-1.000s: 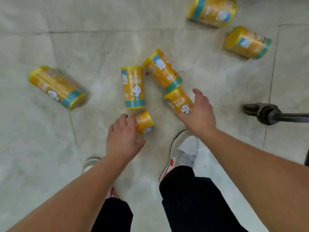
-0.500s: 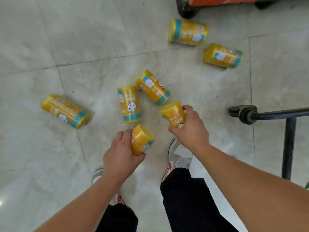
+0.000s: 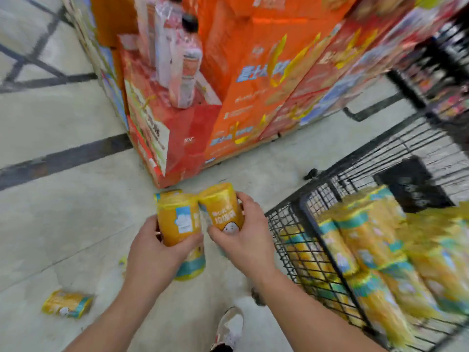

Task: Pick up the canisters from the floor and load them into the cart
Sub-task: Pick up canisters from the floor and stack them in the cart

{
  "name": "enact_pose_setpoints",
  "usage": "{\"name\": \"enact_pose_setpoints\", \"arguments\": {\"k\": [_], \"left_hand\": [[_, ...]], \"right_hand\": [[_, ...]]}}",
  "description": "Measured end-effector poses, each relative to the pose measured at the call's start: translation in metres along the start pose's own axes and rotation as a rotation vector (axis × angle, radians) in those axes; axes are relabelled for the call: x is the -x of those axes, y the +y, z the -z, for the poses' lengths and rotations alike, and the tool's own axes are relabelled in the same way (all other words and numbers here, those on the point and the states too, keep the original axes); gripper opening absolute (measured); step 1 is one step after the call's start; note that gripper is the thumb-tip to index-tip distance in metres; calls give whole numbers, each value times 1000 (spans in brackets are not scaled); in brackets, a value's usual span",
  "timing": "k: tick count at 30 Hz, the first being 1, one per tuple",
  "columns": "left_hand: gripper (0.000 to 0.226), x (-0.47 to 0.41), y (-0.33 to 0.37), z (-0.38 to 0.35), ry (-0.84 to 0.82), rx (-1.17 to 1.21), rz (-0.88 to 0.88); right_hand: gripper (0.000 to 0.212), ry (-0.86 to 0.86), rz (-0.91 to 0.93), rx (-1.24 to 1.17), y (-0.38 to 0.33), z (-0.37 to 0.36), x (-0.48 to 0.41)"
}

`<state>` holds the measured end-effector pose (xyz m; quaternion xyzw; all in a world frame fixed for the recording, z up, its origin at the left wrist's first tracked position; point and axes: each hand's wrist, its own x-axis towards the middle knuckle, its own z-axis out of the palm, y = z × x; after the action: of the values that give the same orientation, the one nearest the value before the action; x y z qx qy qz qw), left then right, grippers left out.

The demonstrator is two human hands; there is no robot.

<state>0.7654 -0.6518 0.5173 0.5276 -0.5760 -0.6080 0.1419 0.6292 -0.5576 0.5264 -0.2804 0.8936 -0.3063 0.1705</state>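
While both hands grip canisters | left hand (image 3: 154,252): canister (image 3: 179,219) | right hand (image 3: 247,237): canister (image 3: 223,212)

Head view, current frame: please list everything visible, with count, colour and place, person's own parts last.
Held canisters: two, yellow with teal bands, one in each hand, left one, right one.
Floor canister: one clearly seen, yellow and teal, lying lower left; more partly hidden behind the hands.
Cart: one, black wire, right side.
Canisters in cart: several, yellow and teal, lying stacked; count blurred.
Display boxes: orange and red stack, top centre.
Bottles: pinkish, on the red box; count unclear.
Floor: pale tiles, dark stripes.
Shoe: one, white, bottom centre.
Left hand: grips one canister.
Right hand: grips the other.
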Motion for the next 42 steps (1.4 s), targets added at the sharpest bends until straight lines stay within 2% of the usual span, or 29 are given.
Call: {"name": "enact_pose_setpoints", "arguments": {"k": [4,6,9,13,18,24,27,31,34,37,42], "left_hand": [[60,55,73,-52,-106,101,-78],[56,82,98,-84,-147,132,-121],[64,115,116,-143,-202,165,-127],[73,140,130,-225,-202,162,-80],[61,142,143,-300,-160,13,-44],[76,127,111,-332,-62,-415,43],[73,130,104,-332,-1,-550,41],[82,129,106,-332,-52,-732,19],[68,130,108,-328,-32,-812,-35],[55,137,110,-318,-1,-855,-129],[39,137,126,-274,58,-748,-215]], "right_hand": [[79,129,35,5,-2,109,11],[79,175,59,35,13,158,18],[74,224,68,116,49,223,26],[73,238,31,167,111,294,11],[77,191,-57,247,180,353,-42],[78,-65,-227,427,242,360,-98],[62,-183,-305,491,263,344,-104],[36,-226,-271,528,272,335,-107],[34,-219,-251,535,272,336,-106],[47,-176,-242,531,256,337,-101],[47,-27,-53,501,186,324,-90]]}}
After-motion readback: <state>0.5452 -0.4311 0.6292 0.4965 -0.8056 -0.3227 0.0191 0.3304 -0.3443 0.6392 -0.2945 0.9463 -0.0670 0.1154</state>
